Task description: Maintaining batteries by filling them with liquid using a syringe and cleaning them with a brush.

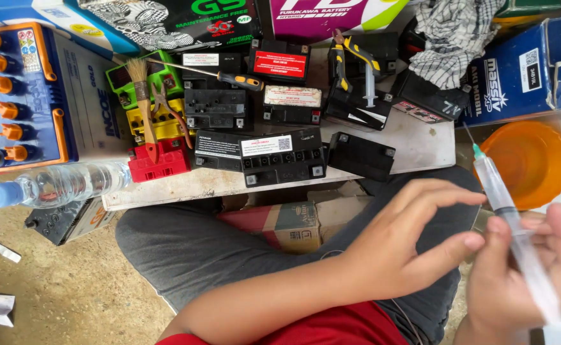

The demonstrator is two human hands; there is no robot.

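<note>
Fingers of the right hand (523, 281) wrap around a clear plastic syringe with a green needle hub (507, 214), gripping its barrel so that the thin needle points up and to the left, in front of a round orange plastic bowl (536, 163). The left hand (402, 239) hovers just beside it, fingers spread and loose, holding nothing, its fingertips near the barrel.

Below the hands lie grey trousers and a brown cardboard box with a green emblem (287, 223). Beyond the knee, a worn white board (421, 144) carries small black motorcycle batteries (280, 156), some with white rectangular labels, one with a red label (280, 64). To their left sit red (159, 163), yellow and green battery cases, a wooden-handled brush (143, 96) and pliers lying across them. An orange-and-black screwdriver (229, 78) rests further back. A large blue-and-white battery with orange caps (28, 96) stands at the far left, a clear water bottle with a blue cap (57, 185) lying before it. Colourful cartons line the back, and a checked cloth (453, 38) is bunched at the top right.
</note>
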